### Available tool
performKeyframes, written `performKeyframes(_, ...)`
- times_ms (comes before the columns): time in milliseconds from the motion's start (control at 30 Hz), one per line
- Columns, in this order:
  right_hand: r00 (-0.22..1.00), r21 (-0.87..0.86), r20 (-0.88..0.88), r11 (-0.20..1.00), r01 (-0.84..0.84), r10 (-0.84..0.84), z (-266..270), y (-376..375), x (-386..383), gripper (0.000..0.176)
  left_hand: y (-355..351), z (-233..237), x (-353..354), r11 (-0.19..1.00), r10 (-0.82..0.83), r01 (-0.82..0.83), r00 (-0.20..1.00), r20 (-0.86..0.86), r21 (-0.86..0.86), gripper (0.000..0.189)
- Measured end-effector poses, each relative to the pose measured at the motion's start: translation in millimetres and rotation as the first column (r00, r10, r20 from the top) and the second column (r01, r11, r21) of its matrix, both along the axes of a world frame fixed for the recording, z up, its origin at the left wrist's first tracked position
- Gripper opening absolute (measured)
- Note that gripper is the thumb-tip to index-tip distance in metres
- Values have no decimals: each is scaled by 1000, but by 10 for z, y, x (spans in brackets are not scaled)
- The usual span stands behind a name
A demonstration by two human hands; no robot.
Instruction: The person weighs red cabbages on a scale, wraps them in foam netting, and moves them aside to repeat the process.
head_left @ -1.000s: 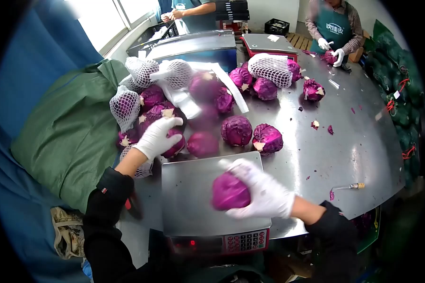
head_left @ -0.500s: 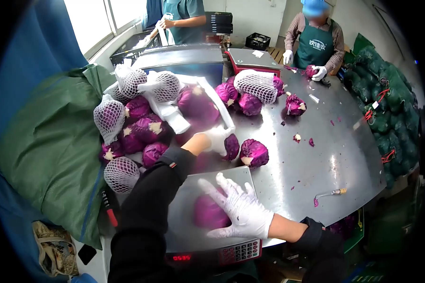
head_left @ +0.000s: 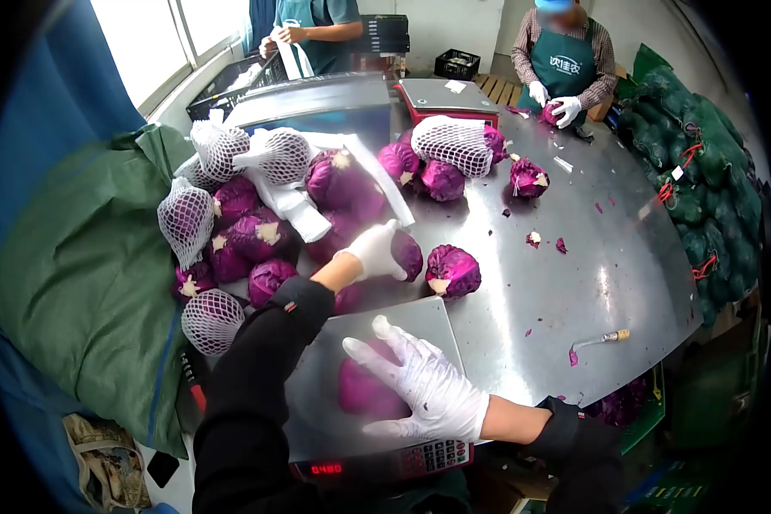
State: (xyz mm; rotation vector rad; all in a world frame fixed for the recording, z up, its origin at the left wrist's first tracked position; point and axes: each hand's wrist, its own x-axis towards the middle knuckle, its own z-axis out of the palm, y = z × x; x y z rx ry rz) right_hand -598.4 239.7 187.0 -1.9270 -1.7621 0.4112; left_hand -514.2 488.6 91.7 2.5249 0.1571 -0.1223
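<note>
My left hand (head_left: 373, 251), in a white glove, reaches across the table with its fingers curled around the left side of a red cabbage (head_left: 409, 256). Just right of that sits another red cabbage (head_left: 454, 271) with a pale cut stem. My gloved right hand (head_left: 430, 383) is open, its fingers spread beside and partly over a blurred red cabbage (head_left: 364, 387) on the weighing scale (head_left: 321, 343). Red digits glow on the scale's display (head_left: 325, 469).
Red cabbages (head_left: 257, 236), some in white foam nets (head_left: 186, 218), pile up at left beside a green sack (head_left: 86, 265). A curved-tip tool (head_left: 604, 338) lies at right. Across the table (head_left: 522, 317), a co-worker (head_left: 565, 60) handles a cabbage; another person (head_left: 317, 34) stands behind.
My left hand has closed around the cabbage, which sits slightly farther left. The right hand stays spread by the scale's cabbage. The display reading has dropped, and the view has shifted slightly.
</note>
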Motion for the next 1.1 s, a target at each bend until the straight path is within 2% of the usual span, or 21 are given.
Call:
performKeyframes(100, 999, -9, -9, 999, 45, -45, 41, -11, -7, 97, -25, 130, -187, 996, -50, 22, 948, 314, 92, 96)
performKeyframes(167, 998, 53, 18, 997, 54, -55, 85, -25, -1, 104, -42, 498, -442, 982, -122, 30, 852, 510, 185, 88)
performKeyframes(200, 998, 52, 2, 997, 58, -58, 138, -44, 24, 105, -22, 607, -598, 964, -133, -26, 815, 564, 265, 85)
performKeyframes(233, 997, 54, -17, 996, 73, -72, 188, -88, 46, 105, -36, 825, -770, 970, -107, -42, 809, 578, 238, 86)
performKeyframes(267, 996, 66, -9, 994, 92, -92, 227, -132, 85, 104, -44, 1066, -964, 941, -119, -87, 819, 561, 327, 86)
performKeyframes(300, 994, 79, 2, 991, 112, -112, 252, -194, 111, 103, 43, 1143, -1123, 910, -158, -137, 757, 634, 390, 78)
performKeyframes(367, 980, 55, -81, 981, 185, -181, 294, -310, 125, 102, 62, 1408, -1546, 875, -109, -229, 764, 636, 426, 86)
performKeyframes(433, 986, 47, -42, 986, 163, -161, 252, -354, 134, 108, 100, 1599, -1914, 859, -73, -289, 749, 658, 424, 84)
performKeyframes(467, 979, 70, -163, 988, 134, -122, 190, -343, 95, 111, 97, 1662, -2090, 840, -49, -322, 756, 652, 436, 83)
performKeyframes(500, 983, 80, -147, 990, 119, -106, 162, -310, 37, 115, 97, 1720, -2240, 820, -28, -353, 761, 649, 450, 83)
performKeyframes(533, 987, 90, -130, 991, 103, -91, 133, -275, -20, 119, 49, 1757, -2328, 792, -144, -330, 715, 684, 513, 81)
performKeyframes(600, 994, 56, -15, 992, 112, -112, 98, -163, -112, 118, -150, 1772, -2489, 764, -172, -432, 580, 797, 480, 52)
performKeyframes(667, 984, 84, 3, 980, 179, -180, -24, -58, -195, 116, -275, 1760, -2645, 782, -84, -432, 640, 764, 448, 65)
performKeyframes(700, 984, 61, 4, 983, 175, -176, -95, -13, -229, 114, -287, 1798, -2777, 818, -82, -343, 724, 685, 461, 81)
performKeyframes(733, 984, 40, 7, 984, 175, -175, -147, 27, -259, 113, -258, 1739, -2853, 827, 6, -373, 753, 657, 421, 82)
performKeyframes(800, 972, -26, 51, 973, 230, -228, -104, 81, -344, 104, -365, 1592, -2888, 833, -4, -357, 760, 650, 423, 83)
performKeyframes(833, 975, 51, 48, 976, 212, -215, -155, 98, -326, 92, -423, 1494, -2874, 848, -13, -340, 753, 657, 407, 82)
performKeyframes(967, 959, 233, -111, 931, 281, -262, -338, -29, -119, 81, -749, 1103, -2766, 917, 35, -264, 799, 600, 298, 85)
performKeyframes(1000, 948, 236, -94, 919, 317, -303, -393, -118, -5, 78, -853, 1032, -2747, 915, 50, -287, 777, 627, 283, 84)
performKeyframes(1033, 909, 166, -180, 899, 405, -376, -314, -217, 22, 76, -900, 953, -2709, 933, 67, -263, 798, 599, 247, 85)
performKeyframes(1100, 843, 106, -279, 858, 503, -460, -215, -437, 124, 75, -1024, 833, -2663, 914, 89, -269, 863, 498, 304, 87)
